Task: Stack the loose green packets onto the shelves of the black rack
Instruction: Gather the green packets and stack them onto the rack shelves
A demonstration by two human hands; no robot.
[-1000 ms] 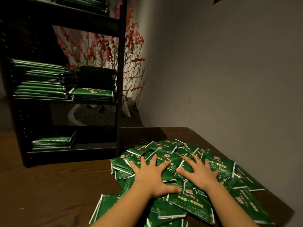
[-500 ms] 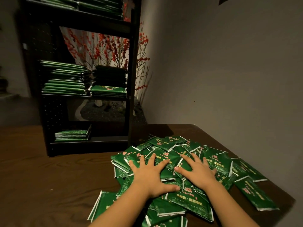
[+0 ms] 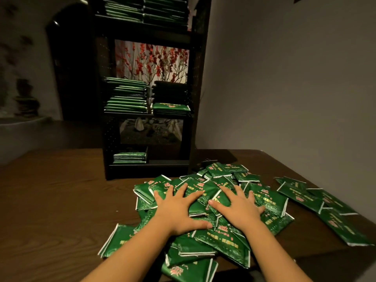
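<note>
A heap of loose green packets [image 3: 264,202] with white edges and gold print covers the right half of the brown table. My left hand [image 3: 177,210] lies flat on the heap with its fingers spread. My right hand [image 3: 238,206] rests beside it, also flat and spread. Neither hand holds a packet. Behind the heap stands the black rack [image 3: 195,98]. Its middle shelf carries two stacks of green packets [image 3: 126,96], the bottom shelf one short stack [image 3: 130,157], and the top shelf more stacks [image 3: 160,9].
The wooden table [image 3: 50,200] reaches left and toward me. A grey wall [image 3: 284,88] closes the right side. Red-blossom branches [image 3: 154,62] show through the rack's open back. A dark doorway [image 3: 69,74] lies at the left.
The view has swung left and up, so the rack now sits near the centre and its top shelf shows. Both hands stay flat on the heap.
</note>
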